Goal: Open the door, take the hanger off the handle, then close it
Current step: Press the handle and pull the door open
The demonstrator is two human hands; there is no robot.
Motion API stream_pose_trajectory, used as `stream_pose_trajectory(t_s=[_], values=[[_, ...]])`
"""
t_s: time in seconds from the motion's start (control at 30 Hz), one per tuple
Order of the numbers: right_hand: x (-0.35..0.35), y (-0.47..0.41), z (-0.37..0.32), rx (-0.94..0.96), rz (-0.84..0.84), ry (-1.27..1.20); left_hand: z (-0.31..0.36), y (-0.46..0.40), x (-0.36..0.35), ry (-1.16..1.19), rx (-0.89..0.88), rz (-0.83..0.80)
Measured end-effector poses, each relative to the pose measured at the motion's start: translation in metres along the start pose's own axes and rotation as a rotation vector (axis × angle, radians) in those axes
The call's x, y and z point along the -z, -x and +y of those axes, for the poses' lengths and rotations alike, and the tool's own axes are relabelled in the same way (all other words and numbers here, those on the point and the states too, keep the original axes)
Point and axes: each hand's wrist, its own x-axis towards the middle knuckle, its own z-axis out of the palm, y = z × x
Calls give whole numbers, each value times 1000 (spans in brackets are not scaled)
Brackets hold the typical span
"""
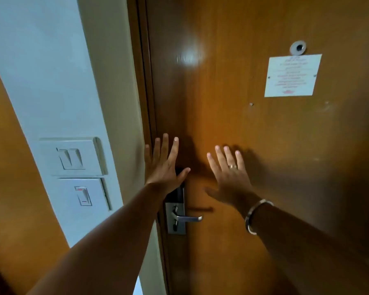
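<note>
2 hands flat on door (232, 124), fingers spread, grasping nothing: left hand (163, 165) by latch edge, right hand (230, 175) beside. Handle (186, 218) below, free. Hanger not visible. Judgement: push evenly until latch seats.

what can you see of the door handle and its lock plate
The door handle is a silvery metal lever pointing right, level, mounted on an upright rectangular lock plate of brushed metal near the door's left edge. A dark keyhole shows low on the plate, and a dark panel sits above it, partly hidden by the left hand. Nothing hangs on the lever and neither hand touches it; the right hand is spread flat above and to its right.
</note>
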Motion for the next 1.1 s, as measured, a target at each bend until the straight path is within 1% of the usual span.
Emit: stream_pose_trajectory(t_s=[0.07,0.13,0.17,0.2,0.3,0.37,0.4,0.47,0.57,0.7,0.77,0.83,0.9,1.0,1.1], values=[[-27,15,-24,-5,-36,-99,-4,7,-11,19,13,-61],[-57,44,-55,-12,-129,-138,-7,15,-25,4,16,-123],[-70,54,-66,1,-144,-140,-5,16,-29,12,1,-116],[-80,58,-77,0,-195,-148,-4,16,-31,27,-11,-117],[-99,54,-109,16,-301,-150,-2,6,-37,67,-49,-32],[-107,50,-123,-8,-326,-191,2,-2,-40,85,-98,53],[-111,47,-129,-30,-349,-211,3,-9,-46,95,-122,67],[-119,46,-133,-59,-370,-245,6,-19,-56,108,-145,84],[-129,54,-134,-42,-423,-242,11,-26,-69,126,-127,92],[-139,60,-135,-28,-358,-209,12,-30,-82,97,-121,163],[-142,60,-139,-53,-320,-219,12,-30,-84,94,-121,204],[-146,61,-143,-91,-327,-258,13,-30,-87,86,-125,230],[-152,63,-144,-91,-372,-317,13,-32,-88,83,-118,251],[-161,68,-141,-71,-495,-413,13,-32,-91,67,-104,252],[-161,66,-136,-54,-526,-477,13,-31,-90,47,-88,218]])
